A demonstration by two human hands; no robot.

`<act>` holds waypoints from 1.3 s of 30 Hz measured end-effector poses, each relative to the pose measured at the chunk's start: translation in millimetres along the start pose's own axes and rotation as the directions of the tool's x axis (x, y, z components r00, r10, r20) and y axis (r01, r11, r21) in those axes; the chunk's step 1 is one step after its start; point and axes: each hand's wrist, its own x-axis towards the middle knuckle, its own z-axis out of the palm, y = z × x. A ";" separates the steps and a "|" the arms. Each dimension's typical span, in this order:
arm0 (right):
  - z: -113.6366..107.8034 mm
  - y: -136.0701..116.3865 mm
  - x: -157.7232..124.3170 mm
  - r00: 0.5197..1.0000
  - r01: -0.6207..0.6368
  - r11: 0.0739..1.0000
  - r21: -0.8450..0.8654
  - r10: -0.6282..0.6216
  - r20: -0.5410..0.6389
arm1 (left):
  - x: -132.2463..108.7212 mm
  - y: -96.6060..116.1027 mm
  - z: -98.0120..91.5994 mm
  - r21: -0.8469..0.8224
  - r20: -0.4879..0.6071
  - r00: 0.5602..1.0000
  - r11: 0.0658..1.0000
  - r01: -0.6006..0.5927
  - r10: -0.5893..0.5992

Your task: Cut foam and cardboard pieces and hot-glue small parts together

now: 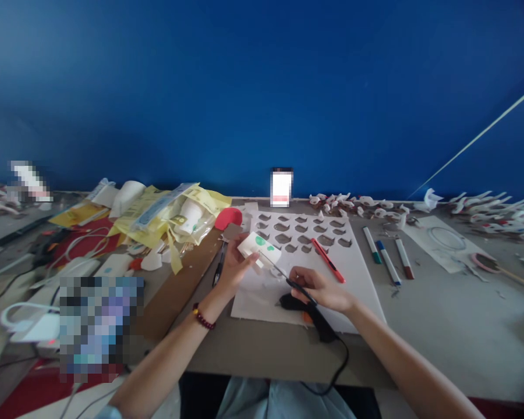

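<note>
My left hand (238,259) is closed on a white block-like piece with green patches (262,247), pinching it between thumb and fingers. A slim dark-handled tool with a thin metal tip (299,286) is held in my right hand (318,288), whose fingers are wrapped round its handle. The tip points at the white piece and reaches its lower edge; whether it touches cannot be seen. Below my right hand lies a black glue gun (317,317) with a cable. Under both hands is a white sheet (353,291) with rows of curved cutouts.
A red utility knife (328,260) lies on the sheet. Several markers (388,262) are to its right. Yellow plastic packaging (157,212) and cables crowd the left. White cut pieces (371,202) line the blue wall, where a phone (282,187) stands.
</note>
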 end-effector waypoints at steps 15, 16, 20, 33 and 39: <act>0.3 2.9 1.4 1.000 0.022 1.000 -0.018 -0.022 -0.019 | -1.5 2.0 2.2 0.011 -0.003 1.000 1.000 0.029 -0.029; 0.3 3.4 1.5 0.999 0.027 1.000 -0.012 -0.027 -0.023 | -1.5 1.9 2.2 0.016 -0.002 1.000 0.999 0.028 -0.028; 0.0 4.4 1.9 1.000 0.019 1.000 0.012 -0.019 -0.016 | -1.4 0.7 1.7 0.015 0.003 1.000 1.000 0.013 -0.013; 0.6 5.3 3.1 0.999 -0.006 1.000 0.001 0.007 -0.035 | -1.0 2.1 1.7 0.007 -0.012 1.000 1.000 -0.010 0.010; 0.7 4.1 2.9 0.999 -0.017 1.000 -0.002 0.017 -0.040 | -0.4 2.0 1.0 -0.006 -0.001 1.000 1.000 -0.006 0.006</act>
